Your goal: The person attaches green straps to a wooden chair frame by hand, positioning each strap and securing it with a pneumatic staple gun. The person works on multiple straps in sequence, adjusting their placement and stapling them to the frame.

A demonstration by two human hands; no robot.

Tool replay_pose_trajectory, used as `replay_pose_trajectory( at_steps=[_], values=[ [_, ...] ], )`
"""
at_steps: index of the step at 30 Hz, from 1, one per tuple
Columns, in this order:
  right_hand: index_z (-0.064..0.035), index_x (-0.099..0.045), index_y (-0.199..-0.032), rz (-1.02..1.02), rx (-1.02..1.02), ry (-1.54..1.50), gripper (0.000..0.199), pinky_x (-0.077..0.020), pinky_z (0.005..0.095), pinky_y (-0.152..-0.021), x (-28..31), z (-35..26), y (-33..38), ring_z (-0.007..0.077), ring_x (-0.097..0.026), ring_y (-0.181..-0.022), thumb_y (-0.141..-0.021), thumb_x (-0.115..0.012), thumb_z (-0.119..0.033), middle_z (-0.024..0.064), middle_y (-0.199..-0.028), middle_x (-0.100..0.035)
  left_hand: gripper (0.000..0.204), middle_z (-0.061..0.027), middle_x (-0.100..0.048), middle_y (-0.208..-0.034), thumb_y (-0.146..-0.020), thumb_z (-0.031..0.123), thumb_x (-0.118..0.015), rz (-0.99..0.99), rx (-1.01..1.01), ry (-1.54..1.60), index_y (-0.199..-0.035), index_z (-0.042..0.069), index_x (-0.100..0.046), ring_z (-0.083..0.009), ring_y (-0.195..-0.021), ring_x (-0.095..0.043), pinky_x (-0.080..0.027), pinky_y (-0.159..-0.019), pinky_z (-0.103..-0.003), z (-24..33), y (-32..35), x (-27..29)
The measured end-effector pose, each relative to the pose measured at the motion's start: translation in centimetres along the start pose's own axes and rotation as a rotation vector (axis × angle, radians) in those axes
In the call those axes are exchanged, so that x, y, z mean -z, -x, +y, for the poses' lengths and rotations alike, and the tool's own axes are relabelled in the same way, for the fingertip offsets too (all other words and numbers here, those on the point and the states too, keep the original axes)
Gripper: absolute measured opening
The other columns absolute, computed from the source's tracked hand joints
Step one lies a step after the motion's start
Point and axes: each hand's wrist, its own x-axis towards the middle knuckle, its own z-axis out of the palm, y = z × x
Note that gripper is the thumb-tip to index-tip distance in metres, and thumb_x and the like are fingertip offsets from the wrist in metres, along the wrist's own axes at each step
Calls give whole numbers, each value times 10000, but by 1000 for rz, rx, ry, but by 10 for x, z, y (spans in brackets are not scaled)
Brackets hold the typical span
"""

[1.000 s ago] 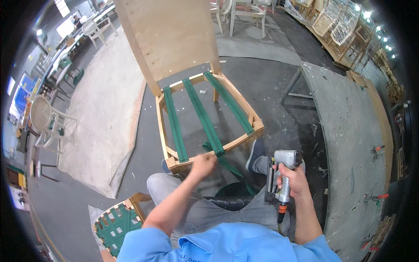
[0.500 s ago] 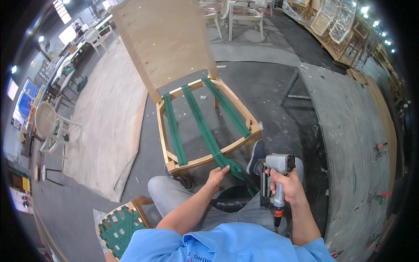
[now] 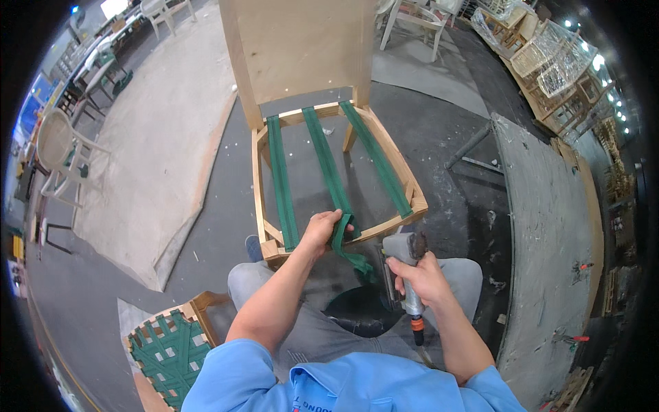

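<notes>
In front of me stands a wooden chair frame (image 3: 258, 199) with a tall flat back panel. Three green webbing straps run from the rear rail to the front of its open seat. My left hand (image 3: 325, 230) pinches the middle webbing strap (image 3: 326, 161) at the front rail, where it folds over and its loose tail hangs toward my lap. My right hand (image 3: 421, 276) is wrapped round the handle of a grey pneumatic staple gun (image 3: 405, 247), held right of the strap's tail and apart from the frame. An orange hose fitting shows at the gun's lower end.
A seat frame woven with green webbing (image 3: 171, 353) lies at my lower left. On the right is a worn grey worktable (image 3: 549, 240) with a few tools. A pale sheet (image 3: 158, 137) covers floor at left; wrapped chairs (image 3: 549, 58) stand far right.
My left hand has moved up to the front rail, folding the strap there. The staple gun has shifted slightly left and down. The view has tilted downward.
</notes>
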Motion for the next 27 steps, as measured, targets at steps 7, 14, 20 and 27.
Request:
replay_pose_trajectory(
  at_steps=[7,14,20,27],
  values=[
    [-32,-629,-1014,34,-109,161,228,-449,286,-441,-30,3,-58,113,-581,-523,-933,-769,-192,15,-758,-611,319,-143,-747,-929,-1079,249,-539,-84,36,-7,-1099,-50,-646,-210,-795,-718,-613,-677,-376,-3,-30,6],
    [-30,-639,-1030,60,-146,228,237,-442,283,-436,-38,12,-80,110,-563,-506,-923,-778,-190,9,-763,-612,310,-148,-746,-940,-1077,239,-547,-87,50,-6,-1120,-53,-641,-215,-806,-722,-630,-677,-368,-4,-32,11],
    [-30,-633,-1027,45,-125,236,235,-436,285,-437,-37,14,-82,110,-559,-509,-923,-779,-183,9,-750,-608,309,-148,-747,-927,-1073,242,-553,-80,74,54,-1101,-53,-641,-203,-783,-717,-624,-700,-354,-1,-28,9],
    [-32,-617,-1018,56,-156,312,232,-430,290,-432,-40,15,-83,106,-558,-515,-926,-775,-175,10,-730,-602,282,-151,-744,-916,-1065,219,-557,-74,45,61,-1086,-51,-639,-204,-797,-724,-630,-691,-355,-3,-31,10]
  ],
)
